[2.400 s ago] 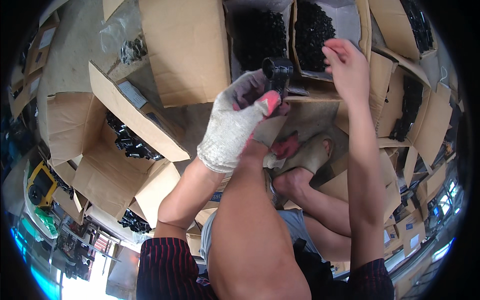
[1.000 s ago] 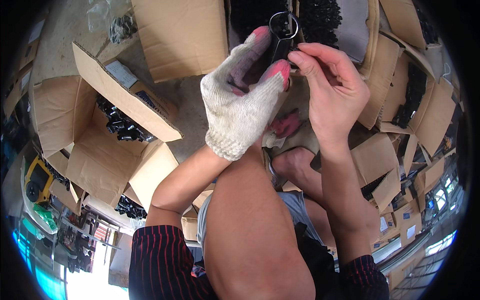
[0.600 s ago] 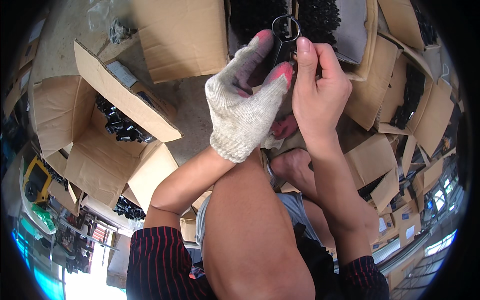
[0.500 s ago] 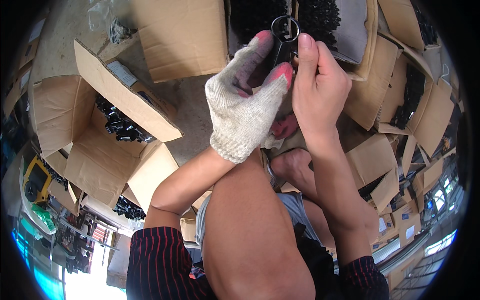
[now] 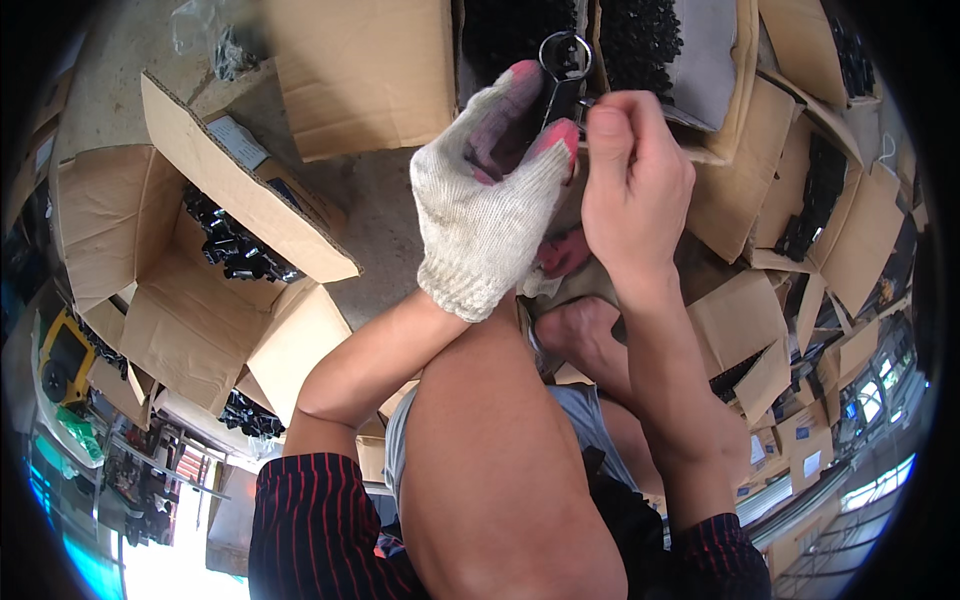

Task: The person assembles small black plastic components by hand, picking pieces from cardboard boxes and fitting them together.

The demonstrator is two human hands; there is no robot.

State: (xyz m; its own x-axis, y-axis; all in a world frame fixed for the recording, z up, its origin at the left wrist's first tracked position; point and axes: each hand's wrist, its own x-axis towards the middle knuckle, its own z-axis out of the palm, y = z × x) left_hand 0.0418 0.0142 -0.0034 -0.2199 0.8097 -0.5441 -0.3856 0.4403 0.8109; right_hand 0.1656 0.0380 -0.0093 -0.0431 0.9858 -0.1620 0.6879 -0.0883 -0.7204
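Note:
My left hand (image 5: 485,190), in a whitish knit glove with pink fingertips, is closed around a black part with a ring at its top end (image 5: 566,57). The part stands roughly upright between thumb and fingers, and its lower end is hidden by the glove. Just to its right, my bare right hand (image 5: 640,180) is closed, thumb against the curled fingers. A small shiny metal piece (image 5: 588,101) shows at the right fingertips, beside the part's body; its exact kind is too small to tell.
Ahead stands an open carton (image 5: 735,90) holding many small black pieces (image 5: 640,45). Another open carton (image 5: 190,320) with black parts (image 5: 235,240) lies to the left. More cartons (image 5: 800,200) crowd the right side. My raised knee (image 5: 505,480) is below the hands.
My right hand has drawn down slightly from beside the ring, its thumb now lower and folded in. The small metal piece now shows at its fingertips. The left hand keeps its hold.

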